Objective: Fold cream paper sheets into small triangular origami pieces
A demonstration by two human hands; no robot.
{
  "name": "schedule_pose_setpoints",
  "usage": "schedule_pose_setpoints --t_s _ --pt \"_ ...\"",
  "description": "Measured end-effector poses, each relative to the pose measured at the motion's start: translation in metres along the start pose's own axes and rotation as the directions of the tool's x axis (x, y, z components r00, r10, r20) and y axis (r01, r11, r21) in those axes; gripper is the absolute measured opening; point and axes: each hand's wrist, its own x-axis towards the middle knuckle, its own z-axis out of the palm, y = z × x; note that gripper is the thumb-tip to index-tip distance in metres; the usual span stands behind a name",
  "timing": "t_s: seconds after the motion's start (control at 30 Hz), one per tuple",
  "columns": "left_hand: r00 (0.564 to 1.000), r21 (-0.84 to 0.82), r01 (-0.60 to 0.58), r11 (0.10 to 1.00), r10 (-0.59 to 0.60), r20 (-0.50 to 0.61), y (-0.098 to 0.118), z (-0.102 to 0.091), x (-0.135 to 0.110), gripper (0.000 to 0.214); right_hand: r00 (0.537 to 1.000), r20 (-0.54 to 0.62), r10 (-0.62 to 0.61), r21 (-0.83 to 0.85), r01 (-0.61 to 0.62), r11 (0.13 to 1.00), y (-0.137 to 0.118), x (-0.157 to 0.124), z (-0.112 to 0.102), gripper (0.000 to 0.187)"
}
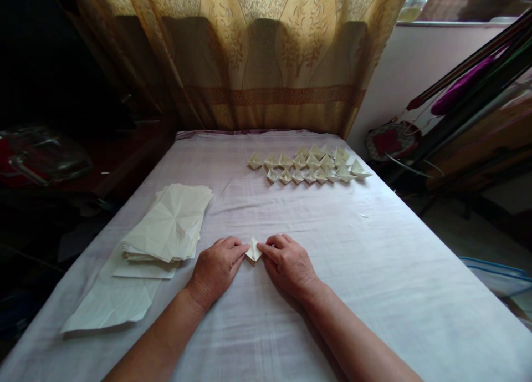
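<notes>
A small folded paper piece [253,251], cream-white and diamond-shaped, lies low on the cloth between my two hands. My left hand [220,264] pinches its left corner between thumb and forefinger. On the opposite side, my right hand [288,263] grips the right corner in the same way, the other fingers curled. To the left of my hands rests a stack of creased paper sheets [174,221], with a longer loose sheet [112,299] sticking out beneath it. Farther back on the right stand rows of folded paper boats [310,164].
A pale checked cloth [374,293] covers the work surface. Tiny paper scraps [363,216] lie right of centre. A gold patterned curtain [266,60] hangs behind the far edge. Beyond the right edge are a small bag [393,141] and slanting poles.
</notes>
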Motion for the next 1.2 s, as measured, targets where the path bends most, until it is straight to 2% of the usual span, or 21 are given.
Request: schedule_pose_setpoints --t_s 0.17,0.5,0.77,1.03,1.2 --pt "1.000 0.012 -0.017 1.000 0.016 0.006 -0.0023 -0.0009 -0.0001 0.027 1.000 0.009 -0.016 0.012 0.015 1.000 -0.0007 -0.0023 -0.0008 0.029" --pt "1.000 0.035 -0.008 0.999 0.007 0.025 -0.0021 0.0001 -0.0011 0.028 0.995 -0.080 -0.058 0.102 0.066 0.993 0.0027 -0.0082 0.0005 0.029" --pt "0.999 0.035 0.012 0.999 -0.013 0.031 -0.0003 -0.0003 -0.0011 0.028 0.998 -0.016 -0.061 0.072 0.062 0.996 0.0015 -0.0082 -0.0018 0.028" --pt "0.999 0.063 0.006 0.998 -0.009 0.052 0.0034 -0.0020 -0.0006 0.029 0.999 -0.012 -0.050 0.059 0.050 0.997 0.0007 -0.0052 0.0004 0.026" --pt "0.997 0.076 0.005 0.997 -0.010 0.071 0.0035 -0.0024 -0.0004 0.028 0.993 0.115 0.011 -0.047 -0.006 0.999 -0.0041 0.0012 -0.0017 0.031"
